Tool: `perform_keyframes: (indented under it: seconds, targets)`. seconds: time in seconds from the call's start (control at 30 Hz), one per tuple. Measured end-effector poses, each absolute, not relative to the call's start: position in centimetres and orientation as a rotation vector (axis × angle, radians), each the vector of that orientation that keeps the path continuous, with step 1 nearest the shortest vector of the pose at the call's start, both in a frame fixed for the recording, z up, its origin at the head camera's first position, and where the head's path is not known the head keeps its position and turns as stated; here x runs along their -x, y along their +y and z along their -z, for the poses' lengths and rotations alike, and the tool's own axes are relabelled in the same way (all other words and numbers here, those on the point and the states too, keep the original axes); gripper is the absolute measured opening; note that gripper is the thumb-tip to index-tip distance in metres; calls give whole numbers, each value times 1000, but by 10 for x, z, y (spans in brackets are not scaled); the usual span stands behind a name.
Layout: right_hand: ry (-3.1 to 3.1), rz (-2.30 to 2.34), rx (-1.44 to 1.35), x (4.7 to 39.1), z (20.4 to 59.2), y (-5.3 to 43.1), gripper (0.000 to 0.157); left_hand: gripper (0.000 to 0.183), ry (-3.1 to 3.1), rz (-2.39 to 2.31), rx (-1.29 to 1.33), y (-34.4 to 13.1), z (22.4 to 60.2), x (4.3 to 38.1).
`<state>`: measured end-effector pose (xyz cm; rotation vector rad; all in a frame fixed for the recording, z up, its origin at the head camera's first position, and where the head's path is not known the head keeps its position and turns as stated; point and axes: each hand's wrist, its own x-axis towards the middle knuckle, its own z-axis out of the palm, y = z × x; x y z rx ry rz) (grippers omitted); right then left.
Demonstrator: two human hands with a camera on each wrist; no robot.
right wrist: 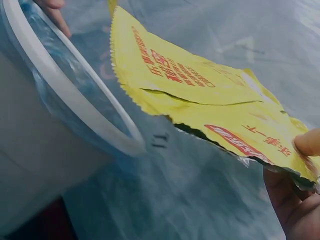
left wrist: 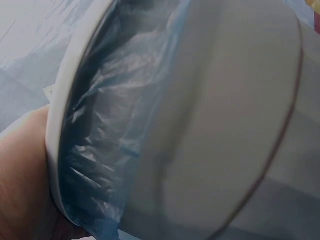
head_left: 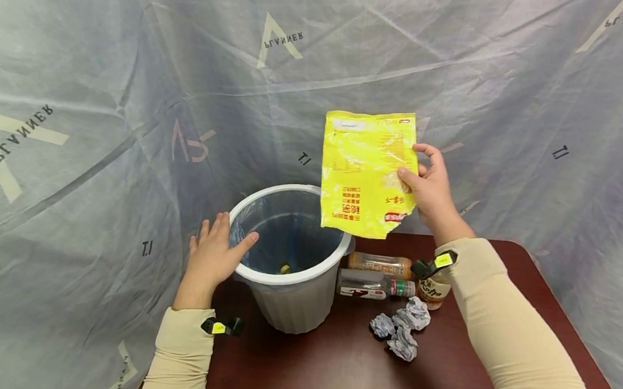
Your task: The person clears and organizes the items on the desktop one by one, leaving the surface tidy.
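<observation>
My right hand (head_left: 433, 189) pinches the right edge of a yellow snack bag (head_left: 366, 162) between thumb and fingers. The bag is torn along its bottom corner, and the right wrist view shows its opening along the jagged edge of the snack bag (right wrist: 200, 95). It hangs above the right side of a grey trash can (head_left: 294, 303) with a white rim and a thin blue liner (left wrist: 115, 95). On the can's left rim rests my left hand (head_left: 213, 257), its fingers spread and fairly straight, the thumb over the rim. Something small and yellow (head_left: 285, 269) lies inside the can.
Right of the can, an orange-labelled bottle (head_left: 380, 264) and a clear bottle with a green-ringed neck (head_left: 373, 285) lie on the dark red table (head_left: 330, 373). Another labelled bottle (head_left: 433, 292) is partly behind my right wrist. Several crumpled papers (head_left: 403, 342) lie nearer. Grey sheeting (head_left: 355, 51) surrounds the table.
</observation>
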<state>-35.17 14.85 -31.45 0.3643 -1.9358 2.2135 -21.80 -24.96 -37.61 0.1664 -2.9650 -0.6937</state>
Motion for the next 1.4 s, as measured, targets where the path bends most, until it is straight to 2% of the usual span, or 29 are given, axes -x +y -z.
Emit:
perform_keyframes:
  seconds: [0.6,0.77,1.4]
  targets:
    - [-1935,-2167,-534,340,344,55,50,110,-2961,678,-191,-248,378,220]
    - [-2046,-2005,-603,332,350,40,49,110,-2961,687,-178,-246,379,220]
    - [-2394,-1296,-511,326,366,53,56,109,-2948,707,-158,-244,380,219]
